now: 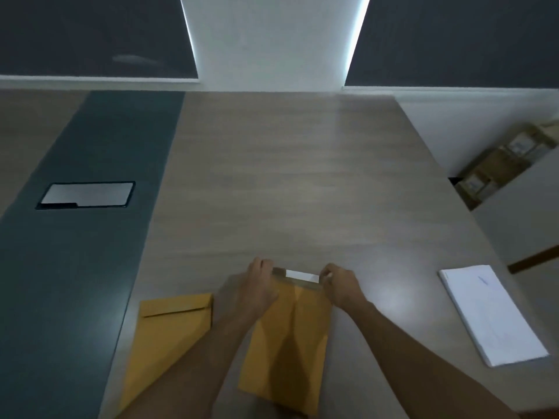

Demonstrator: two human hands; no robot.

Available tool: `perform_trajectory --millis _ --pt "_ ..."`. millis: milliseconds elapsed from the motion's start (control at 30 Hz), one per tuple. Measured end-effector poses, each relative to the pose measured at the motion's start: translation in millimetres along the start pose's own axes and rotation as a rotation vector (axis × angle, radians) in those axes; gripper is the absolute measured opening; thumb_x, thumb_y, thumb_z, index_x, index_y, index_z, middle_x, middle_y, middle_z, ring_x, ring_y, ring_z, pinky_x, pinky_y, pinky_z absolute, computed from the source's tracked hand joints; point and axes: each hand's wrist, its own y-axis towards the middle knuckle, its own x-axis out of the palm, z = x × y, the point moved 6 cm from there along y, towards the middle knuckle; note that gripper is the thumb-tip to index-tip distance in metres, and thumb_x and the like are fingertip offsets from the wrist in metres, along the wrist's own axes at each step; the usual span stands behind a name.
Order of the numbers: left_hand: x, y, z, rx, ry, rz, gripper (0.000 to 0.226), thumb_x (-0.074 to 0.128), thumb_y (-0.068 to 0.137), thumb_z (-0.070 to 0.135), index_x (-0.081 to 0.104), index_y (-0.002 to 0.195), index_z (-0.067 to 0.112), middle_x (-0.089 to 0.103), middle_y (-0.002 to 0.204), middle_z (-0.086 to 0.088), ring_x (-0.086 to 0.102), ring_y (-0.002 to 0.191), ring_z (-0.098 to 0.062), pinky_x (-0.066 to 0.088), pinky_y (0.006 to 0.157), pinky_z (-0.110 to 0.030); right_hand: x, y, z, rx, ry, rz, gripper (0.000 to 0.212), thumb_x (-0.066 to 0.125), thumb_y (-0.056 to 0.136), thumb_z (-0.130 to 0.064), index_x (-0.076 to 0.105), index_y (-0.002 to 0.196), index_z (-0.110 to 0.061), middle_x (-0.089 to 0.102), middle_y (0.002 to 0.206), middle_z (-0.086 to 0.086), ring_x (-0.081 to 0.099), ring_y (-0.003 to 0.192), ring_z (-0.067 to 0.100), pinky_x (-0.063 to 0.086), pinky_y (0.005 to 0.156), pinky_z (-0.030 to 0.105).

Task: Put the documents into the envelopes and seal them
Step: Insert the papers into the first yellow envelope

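Note:
A yellow-brown envelope (pixel 287 337) lies on the table in front of me, its open flap pointing away from me. A white strip (pixel 302 276) runs along the flap's far edge. My left hand (pixel 260 285) grips the flap's left corner. My right hand (pixel 340 285) pinches the right end of the white strip. A second envelope (pixel 169 331) of the same colour lies to the left with its flap folded down, partly under my left forearm. A stack of white documents (pixel 491 313) sits at the right of the table.
The wooden table (pixel 287 176) has a dark green band (pixel 90 237) down its left side with a metal cable hatch (pixel 86 195) set in it. Cardboard boxes (pixel 499 164) stand on the floor beyond the table's right edge.

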Motion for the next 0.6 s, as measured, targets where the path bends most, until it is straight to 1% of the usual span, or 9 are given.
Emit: perform_trajectory --millis 33,100,133,200,300,400,500,600 --pt "10 1 18 0.049 0.05 -0.026 0.051 0.068 0.079 0.022 0.048 0.126 0.017 0.044 0.124 0.001 0.047 0.112 -0.018 0.043 0.084 -0.027 -9 2 14 0.023 0.011 0.016 0.022 0.044 0.094 -0.009 0.065 0.094 -0.012 0.069 0.095 0.017 0.063 0.087 0.031 0.044 0.065 0.028" --pt "31 3 45 0.122 0.133 -0.086 0.065 0.07 0.077 0.037 0.045 0.134 0.021 0.04 0.136 0.005 0.04 0.122 -0.016 0.038 0.097 -0.027 -23 7 39 0.064 0.036 0.033 0.024 0.046 0.09 -0.005 0.069 0.095 -0.006 0.069 0.095 0.017 0.063 0.087 0.031 0.043 0.065 0.026" --pt "41 4 55 0.124 0.162 -0.112 0.073 0.071 0.077 0.044 0.041 0.139 0.022 0.037 0.141 0.006 0.036 0.127 -0.016 0.035 0.103 -0.028 -30 10 52 0.08 0.044 0.036 0.025 0.046 0.089 -0.004 0.071 0.095 -0.005 0.069 0.095 0.018 0.063 0.087 0.031 0.043 0.065 0.026" --pt "56 10 71 0.122 0.243 -0.136 0.083 0.068 0.077 0.055 0.034 0.145 0.021 0.033 0.147 0.005 0.031 0.132 -0.018 0.03 0.109 -0.032 -40 17 73 0.105 0.059 0.041 0.026 0.048 0.087 -0.004 0.072 0.094 -0.007 0.068 0.097 0.017 0.063 0.086 0.03 0.048 0.067 0.028" --pt "69 19 91 0.12 0.38 -0.14 0.089 0.064 0.076 0.063 0.031 0.145 0.019 0.033 0.147 0.002 0.029 0.134 -0.021 0.027 0.111 -0.035 -48 29 97 0.111 0.041 0.029 0.022 0.05 0.089 -0.009 0.069 0.098 -0.012 0.063 0.104 0.013 0.061 0.091 0.027 0.054 0.079 0.034" --pt "77 23 100 0.08 0.474 -0.115 0.092 0.063 0.072 0.07 0.033 0.142 0.018 0.037 0.141 -0.002 0.032 0.129 -0.023 0.029 0.109 -0.035 -50 35 106 0.09 0.022 0.031 0.018 0.05 0.091 -0.01 0.064 0.102 -0.012 0.055 0.11 0.01 0.058 0.096 0.026 0.053 0.087 0.039" --pt "79 26 105 0.046 0.524 -0.111 0.095 0.063 0.069 0.073 0.035 0.139 0.016 0.037 0.137 -0.004 0.033 0.127 -0.025 0.03 0.108 -0.036 -49 38 111 0.055 -0.006 0.026 0.015 0.049 0.092 -0.008 0.058 0.105 -0.01 0.049 0.112 0.009 0.057 0.097 0.028 0.051 0.087 0.039" --pt "81 26 109 0.006 0.533 -0.133 0.094 0.066 0.069 0.071 0.034 0.139 0.016 0.036 0.137 -0.005 0.031 0.128 -0.025 0.029 0.107 -0.036 -46 41 113 0.019 -0.063 0.015 0.014 0.051 0.093 -0.008 0.061 0.103 -0.006 0.049 0.112 0.01 0.058 0.096 0.029 0.052 0.084 0.038"
